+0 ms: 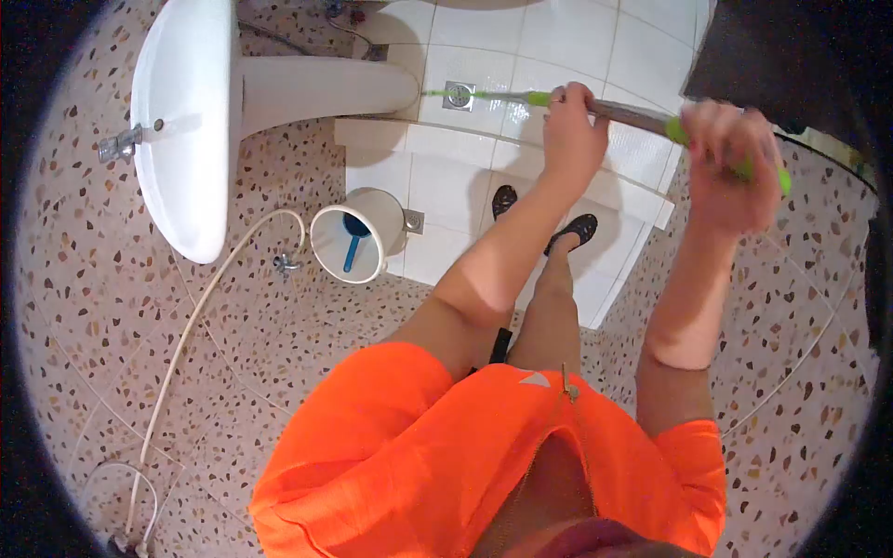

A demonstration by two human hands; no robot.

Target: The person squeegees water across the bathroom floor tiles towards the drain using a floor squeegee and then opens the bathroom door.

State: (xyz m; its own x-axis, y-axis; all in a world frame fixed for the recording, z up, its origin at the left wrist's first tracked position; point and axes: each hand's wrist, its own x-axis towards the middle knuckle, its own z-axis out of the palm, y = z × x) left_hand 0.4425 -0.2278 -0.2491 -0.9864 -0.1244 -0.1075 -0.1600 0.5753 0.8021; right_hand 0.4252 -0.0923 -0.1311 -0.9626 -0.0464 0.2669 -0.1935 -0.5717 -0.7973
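Note:
A long pole (637,116) with a greyish shaft and bright green fittings runs roughly level across the upper part of the head view. My left hand (572,139) is closed round it near its middle, just beside a green collar. Farther right, my right hand (735,167) grips the pole near its green butt end and is slightly blurred. Toward the left the pole thins to a narrow green tip, seen over a square metal floor drain (459,96). What kind of head the pole has, if any, I cannot make out.
A white pedestal sink (181,200) with a tap (121,144) stands at the left. Below it is a white bucket (381,232) holding a blue dipper (353,244). A pale hose (200,312) hangs along the speckled wall. A low tiled step (437,141) crosses the floor ahead of my feet.

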